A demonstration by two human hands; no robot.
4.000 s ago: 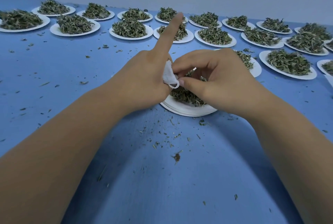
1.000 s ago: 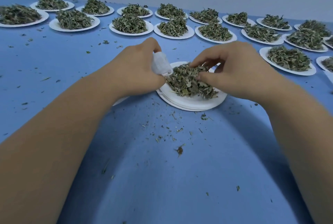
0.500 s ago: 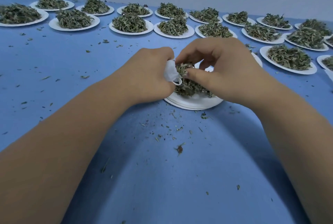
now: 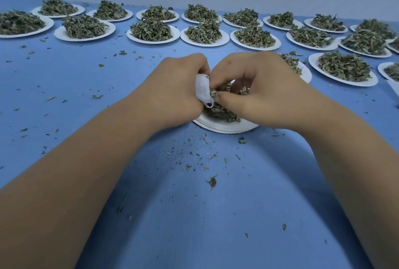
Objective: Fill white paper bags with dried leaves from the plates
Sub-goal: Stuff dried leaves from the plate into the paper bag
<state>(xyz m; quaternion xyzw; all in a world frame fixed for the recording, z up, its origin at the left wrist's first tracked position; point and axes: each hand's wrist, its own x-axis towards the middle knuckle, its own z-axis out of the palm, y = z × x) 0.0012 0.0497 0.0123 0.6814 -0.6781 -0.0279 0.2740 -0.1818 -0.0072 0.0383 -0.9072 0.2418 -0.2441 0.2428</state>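
Observation:
My left hand point(image 4: 172, 93) grips a small white paper bag point(image 4: 203, 90), its mouth turned to the right. My right hand point(image 4: 259, 91) pinches dried leaves point(image 4: 222, 112) at the bag's mouth, fingers curled over the pile. Both hands hover over a stack of white paper plates point(image 4: 226, 127) with a heap of dried green leaves on top. Most of the heap and the bag's opening are hidden behind my fingers.
Many white plates heaped with dried leaves stand in rows across the back of the blue table point(image 4: 75, 95), such as one plate point(image 4: 152, 31) and another at the right point(image 4: 343, 68). Leaf crumbs point(image 4: 212, 181) lie scattered in front of the stack.
My right hand has closed in against the bag's mouth with leaves between its fingers. The left hand stays around the bag over the plate stack.

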